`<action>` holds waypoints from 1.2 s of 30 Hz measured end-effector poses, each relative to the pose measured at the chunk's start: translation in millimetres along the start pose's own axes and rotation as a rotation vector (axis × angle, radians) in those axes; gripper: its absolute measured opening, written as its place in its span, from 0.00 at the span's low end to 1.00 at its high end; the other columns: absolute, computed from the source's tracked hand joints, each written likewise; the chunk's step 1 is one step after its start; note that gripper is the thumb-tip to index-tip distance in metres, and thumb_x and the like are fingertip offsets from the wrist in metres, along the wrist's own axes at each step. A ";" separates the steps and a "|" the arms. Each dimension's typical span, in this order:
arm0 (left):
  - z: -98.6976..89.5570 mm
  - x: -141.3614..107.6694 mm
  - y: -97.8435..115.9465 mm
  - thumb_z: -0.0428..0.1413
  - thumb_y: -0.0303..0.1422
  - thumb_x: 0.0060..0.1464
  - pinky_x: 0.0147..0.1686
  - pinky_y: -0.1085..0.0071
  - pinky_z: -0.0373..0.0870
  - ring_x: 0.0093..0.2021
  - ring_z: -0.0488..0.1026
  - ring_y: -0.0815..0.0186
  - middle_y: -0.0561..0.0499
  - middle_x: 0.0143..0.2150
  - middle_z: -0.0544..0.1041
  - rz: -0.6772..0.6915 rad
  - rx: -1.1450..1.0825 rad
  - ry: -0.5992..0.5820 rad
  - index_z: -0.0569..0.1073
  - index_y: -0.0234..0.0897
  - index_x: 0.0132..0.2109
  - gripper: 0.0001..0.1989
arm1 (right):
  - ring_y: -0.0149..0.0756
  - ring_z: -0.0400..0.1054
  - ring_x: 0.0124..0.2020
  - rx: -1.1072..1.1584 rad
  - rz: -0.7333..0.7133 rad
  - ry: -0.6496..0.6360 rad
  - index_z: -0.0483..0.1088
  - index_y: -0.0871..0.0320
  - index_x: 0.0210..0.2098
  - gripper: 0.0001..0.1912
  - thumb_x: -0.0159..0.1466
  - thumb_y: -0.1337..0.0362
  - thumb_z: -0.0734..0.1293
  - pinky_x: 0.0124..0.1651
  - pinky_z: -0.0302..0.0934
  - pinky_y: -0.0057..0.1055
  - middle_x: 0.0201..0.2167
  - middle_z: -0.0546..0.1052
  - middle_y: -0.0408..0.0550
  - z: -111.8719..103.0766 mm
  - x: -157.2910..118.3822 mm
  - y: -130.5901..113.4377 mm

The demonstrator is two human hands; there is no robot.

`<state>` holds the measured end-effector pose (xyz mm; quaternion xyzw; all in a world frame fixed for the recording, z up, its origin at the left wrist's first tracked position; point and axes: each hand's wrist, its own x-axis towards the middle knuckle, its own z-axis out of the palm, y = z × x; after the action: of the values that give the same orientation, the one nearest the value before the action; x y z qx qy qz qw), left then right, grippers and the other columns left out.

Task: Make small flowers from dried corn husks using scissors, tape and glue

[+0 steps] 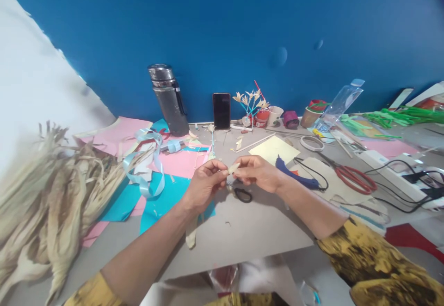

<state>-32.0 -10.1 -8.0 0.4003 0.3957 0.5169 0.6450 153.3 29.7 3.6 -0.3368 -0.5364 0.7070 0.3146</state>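
Note:
Between the fingertips of my left hand (210, 180) and my right hand (256, 172) is a small pale piece of corn husk (233, 168). Both hands pinch it, one at each end, above the table. Just below them lie small scissors with black handles (243, 195), their blades partly hidden by the hands. A strip of corn husk (191, 233) rests under my left wrist. Farther back, a husk flower on a thin stem (212, 132) stands near the phone.
Dried corn husks (58, 204) are heaped at the left, beside blue paper (157, 206) and curled ribbon (130, 162). A flask (169, 102), a phone (221, 111) and husk flowers (255, 100) line the wall. A glue gun (294, 175), red-handled scissors (357, 180) and a power strip (391, 175) lie right.

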 end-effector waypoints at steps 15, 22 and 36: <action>0.4 -10.4 -8.5 0.60 0.34 0.51 0.40 0.62 0.65 0.42 0.69 0.57 0.47 0.38 0.73 0.316 1.400 -0.316 0.73 0.37 0.37 0.07 | 0.23 0.55 0.20 -0.070 -0.132 0.151 0.74 0.60 0.25 0.12 0.51 0.59 0.76 0.22 0.48 0.25 0.22 0.72 0.41 -14.2 3.2 -1.3; -4.5 -5.5 -8.6 0.52 0.30 0.57 0.40 0.64 0.64 0.39 0.71 0.60 0.48 0.34 0.75 0.251 1.219 -0.215 0.72 0.38 0.32 0.06 | 0.23 0.56 0.20 -0.126 -0.082 0.165 0.73 0.61 0.24 0.12 0.49 0.58 0.75 0.23 0.48 0.25 0.22 0.73 0.43 -23.9 9.7 -0.8; -10.5 0.5 20.7 0.64 0.35 0.45 0.25 0.74 0.64 0.25 0.71 0.68 0.48 0.25 0.76 -0.256 0.144 -0.216 0.71 0.35 0.27 0.11 | 0.24 0.57 0.20 -0.121 0.036 -0.116 0.73 0.62 0.24 0.10 0.52 0.62 0.74 0.22 0.45 0.24 0.18 0.72 0.42 -14.0 -0.7 -1.6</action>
<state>-48.9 -5.4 7.3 0.4448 0.4079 0.3550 0.7140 165.2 37.1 2.4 -0.3232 -0.5892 0.6973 0.2493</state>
